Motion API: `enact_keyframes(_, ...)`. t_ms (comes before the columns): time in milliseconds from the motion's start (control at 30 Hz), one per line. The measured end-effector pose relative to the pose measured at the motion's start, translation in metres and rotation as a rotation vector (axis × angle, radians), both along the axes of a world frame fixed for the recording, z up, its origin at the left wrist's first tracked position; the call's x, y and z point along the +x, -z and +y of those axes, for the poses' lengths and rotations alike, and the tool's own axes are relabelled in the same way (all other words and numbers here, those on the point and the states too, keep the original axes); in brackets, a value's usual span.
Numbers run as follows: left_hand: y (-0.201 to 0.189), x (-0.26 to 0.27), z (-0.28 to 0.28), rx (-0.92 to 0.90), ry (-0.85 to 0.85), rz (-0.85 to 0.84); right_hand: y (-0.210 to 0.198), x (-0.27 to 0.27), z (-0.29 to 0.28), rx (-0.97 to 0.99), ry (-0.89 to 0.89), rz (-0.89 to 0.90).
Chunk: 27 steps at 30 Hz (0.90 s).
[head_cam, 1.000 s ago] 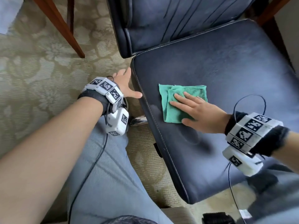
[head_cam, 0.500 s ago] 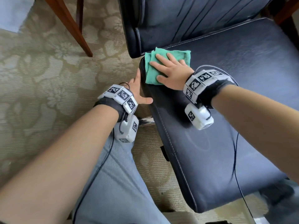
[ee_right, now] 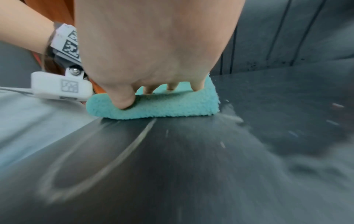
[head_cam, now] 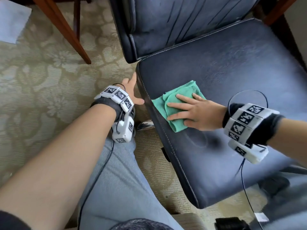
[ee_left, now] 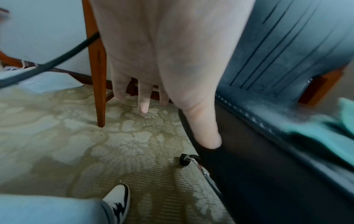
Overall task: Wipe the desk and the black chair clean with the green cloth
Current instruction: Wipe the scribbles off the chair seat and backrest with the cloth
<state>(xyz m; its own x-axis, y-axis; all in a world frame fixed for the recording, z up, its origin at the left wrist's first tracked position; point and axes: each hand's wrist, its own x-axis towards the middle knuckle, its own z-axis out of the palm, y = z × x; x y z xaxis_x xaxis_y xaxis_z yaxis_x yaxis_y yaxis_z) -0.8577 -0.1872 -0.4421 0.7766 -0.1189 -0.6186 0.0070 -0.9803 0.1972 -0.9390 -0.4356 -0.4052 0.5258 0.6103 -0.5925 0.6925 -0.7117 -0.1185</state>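
Observation:
The folded green cloth (head_cam: 174,103) lies on the seat of the black chair (head_cam: 232,77), near the seat's left edge. My right hand (head_cam: 191,112) presses flat on the cloth with straight, spread fingers; in the right wrist view the fingertips (ee_right: 122,100) dig into the cloth (ee_right: 162,106). My left hand (head_cam: 132,92) rests against the left side of the seat, fingers straight, thumb (ee_left: 206,133) on the seat's side wall. The chair seat (ee_right: 191,166) shows pale wipe streaks. The desk top is out of view.
A patterned beige carpet (head_cam: 41,83) lies under the chair. Brown wooden legs (head_cam: 66,32) stand at the upper left. The chair's backrest (head_cam: 174,22) rises behind the seat. My knee in jeans (head_cam: 116,180) and a black-and-white shoe (ee_left: 118,201) are beside the chair's metal base (ee_left: 201,168).
My right hand slid the cloth from the seat's back left corner toward me along the left edge, after going up there from mid-seat. The left hand stayed at the seat's side.

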Motion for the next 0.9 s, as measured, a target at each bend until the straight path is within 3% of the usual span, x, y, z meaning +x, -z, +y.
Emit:
enact_keyframes(167,-0.008,-0.002,-0.012,-0.201,-0.213,-0.097,-0.003,-0.040,-0.043,0.075,0.126,0.097)
enact_keyframes(300,-0.017,-0.002,-0.032,-0.308,-0.248,-0.211,0.006,-0.040,-0.068,-0.007,0.250,0.013)
enact_keyframes(467,-0.019,-0.005,-0.055,-0.244,-0.230,-0.183,0.017,0.004,-0.081,0.099,0.739,-0.086)
enact_keyframes(567,-0.013,-0.004,-0.058,-0.262,-0.289,-0.145,0.021,0.036,-0.080,0.085,0.896,-0.139)
enact_keyframes(700,-0.013,-0.002,-0.065,-0.219,-0.312,-0.148,0.026,0.067,-0.070,0.072,0.919,-0.198)
enact_keyframes(900,-0.014,0.002,-0.057,-0.061,-0.152,-0.158,0.026,0.082,-0.053,0.037,0.757,-0.171)
